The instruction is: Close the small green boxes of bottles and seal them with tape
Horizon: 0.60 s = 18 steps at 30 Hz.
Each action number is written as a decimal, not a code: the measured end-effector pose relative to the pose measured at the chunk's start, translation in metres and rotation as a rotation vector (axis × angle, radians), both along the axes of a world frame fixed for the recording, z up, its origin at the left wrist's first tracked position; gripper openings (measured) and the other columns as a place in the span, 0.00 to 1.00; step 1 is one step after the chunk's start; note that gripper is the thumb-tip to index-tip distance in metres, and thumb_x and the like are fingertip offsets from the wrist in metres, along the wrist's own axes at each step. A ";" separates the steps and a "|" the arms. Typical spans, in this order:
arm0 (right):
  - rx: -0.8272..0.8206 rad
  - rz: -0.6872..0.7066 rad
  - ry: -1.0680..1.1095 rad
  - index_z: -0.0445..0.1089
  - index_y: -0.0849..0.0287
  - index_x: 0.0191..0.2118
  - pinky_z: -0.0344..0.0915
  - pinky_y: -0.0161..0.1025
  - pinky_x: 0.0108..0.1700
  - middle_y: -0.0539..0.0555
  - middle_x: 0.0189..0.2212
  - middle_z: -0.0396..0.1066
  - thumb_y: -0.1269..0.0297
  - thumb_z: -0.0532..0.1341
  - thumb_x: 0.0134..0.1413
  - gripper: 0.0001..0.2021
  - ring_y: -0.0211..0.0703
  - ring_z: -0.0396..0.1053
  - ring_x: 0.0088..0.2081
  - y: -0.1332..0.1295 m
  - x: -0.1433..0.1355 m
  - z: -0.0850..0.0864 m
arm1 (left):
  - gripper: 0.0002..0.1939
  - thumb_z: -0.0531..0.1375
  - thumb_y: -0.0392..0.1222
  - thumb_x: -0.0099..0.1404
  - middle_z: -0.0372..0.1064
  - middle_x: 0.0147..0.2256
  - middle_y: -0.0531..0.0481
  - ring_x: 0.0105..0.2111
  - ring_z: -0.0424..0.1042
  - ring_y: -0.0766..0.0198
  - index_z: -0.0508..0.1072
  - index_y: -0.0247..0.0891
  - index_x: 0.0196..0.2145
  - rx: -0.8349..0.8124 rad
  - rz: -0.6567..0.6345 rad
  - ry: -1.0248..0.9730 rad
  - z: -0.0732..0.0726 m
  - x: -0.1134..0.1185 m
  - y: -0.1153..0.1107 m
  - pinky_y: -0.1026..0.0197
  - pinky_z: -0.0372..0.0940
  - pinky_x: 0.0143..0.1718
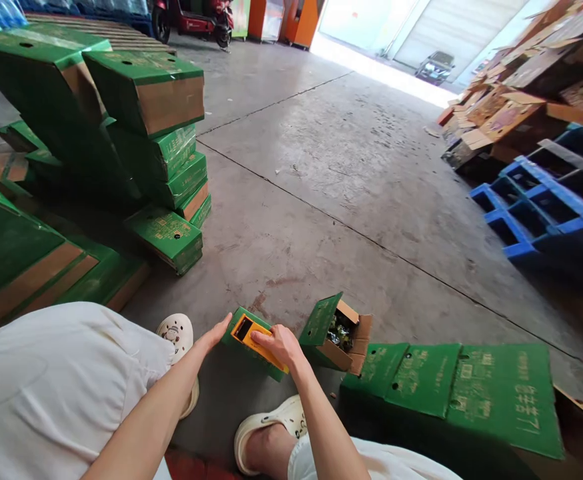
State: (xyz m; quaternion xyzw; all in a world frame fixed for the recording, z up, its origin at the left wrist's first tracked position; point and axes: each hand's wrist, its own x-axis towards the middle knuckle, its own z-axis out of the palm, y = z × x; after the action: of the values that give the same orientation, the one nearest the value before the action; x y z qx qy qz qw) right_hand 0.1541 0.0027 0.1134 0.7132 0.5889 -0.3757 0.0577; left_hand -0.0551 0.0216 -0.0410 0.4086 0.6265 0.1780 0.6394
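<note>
A green cardboard box (pixel 259 363) stands on the floor between my feet. Over its top, my right hand (pixel 284 347) grips a flat yellow-orange tool (pixel 252 339) with a dark window at one end; its exact kind is unclear. My thumb lies along the tool's upper face. At the box's left edge is my left hand (pixel 217 331), fingers stretched out and holding nothing; whether it presses on the side I cannot tell. Just right stands an open green box (pixel 316 323), flaps up, with dark, shiny wrapped items (pixel 341 333) inside.
Green boxes (pixel 496 393) form a row at the lower right. Stacked green boxes (pixel 166 100) rise at the left. Blue pallets (pixel 546 193) and piled cardboard (pixel 511 113) line the right side. A red scooter (pixel 196 20) is parked at the back. Concrete floor (pixel 321 180) stretches between.
</note>
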 end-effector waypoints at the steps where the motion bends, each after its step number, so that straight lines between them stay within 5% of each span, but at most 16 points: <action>1: 0.001 -0.004 0.002 0.68 0.57 0.22 0.48 0.39 0.29 0.52 0.22 0.65 0.33 0.64 0.57 0.30 0.39 0.59 0.26 0.000 0.000 0.000 | 0.28 0.58 0.59 0.69 0.80 0.53 0.37 0.64 0.72 0.42 0.81 0.36 0.54 0.042 0.005 0.018 0.002 0.000 0.001 0.47 0.69 0.62; 5: -0.003 -0.022 0.025 0.68 0.57 0.23 0.47 0.39 0.29 0.49 0.21 0.61 0.36 0.66 0.57 0.28 0.38 0.58 0.26 0.001 0.002 0.001 | 0.36 0.59 0.39 0.62 0.58 0.73 0.47 0.75 0.53 0.54 0.70 0.42 0.68 0.233 -0.039 0.003 0.013 -0.006 0.012 0.52 0.49 0.75; 9: -0.041 -0.017 0.092 0.68 0.58 0.22 0.48 0.39 0.28 0.47 0.20 0.59 0.38 0.67 0.57 0.28 0.37 0.57 0.25 0.006 0.005 0.002 | 0.52 0.68 0.35 0.49 0.37 0.78 0.43 0.77 0.39 0.38 0.65 0.47 0.72 0.325 -0.517 -0.034 0.026 -0.025 0.028 0.40 0.44 0.75; 13: -0.087 -0.016 0.177 0.67 0.59 0.22 0.50 0.36 0.25 0.48 0.20 0.63 0.37 0.69 0.54 0.29 0.37 0.60 0.25 0.009 0.008 0.001 | 0.76 0.80 0.47 0.37 0.14 0.78 0.42 0.76 0.21 0.30 0.45 0.55 0.78 0.364 -0.808 0.185 0.033 -0.029 0.027 0.28 0.39 0.73; 18: -0.255 -0.051 0.326 0.70 0.59 0.28 0.56 0.32 0.22 0.51 0.21 0.72 0.37 0.70 0.53 0.27 0.40 0.68 0.24 0.008 0.009 0.007 | 0.74 0.76 0.66 0.49 0.07 0.77 0.45 0.77 0.21 0.36 0.31 0.62 0.77 0.353 -0.889 0.387 0.035 -0.018 0.015 0.27 0.42 0.72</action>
State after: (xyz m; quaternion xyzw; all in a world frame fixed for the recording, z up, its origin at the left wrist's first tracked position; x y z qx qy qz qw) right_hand 0.1632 0.0103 0.1208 0.6448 0.5198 -0.5588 0.0418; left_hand -0.0729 0.0365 -0.0057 0.7627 0.4593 -0.0868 0.4469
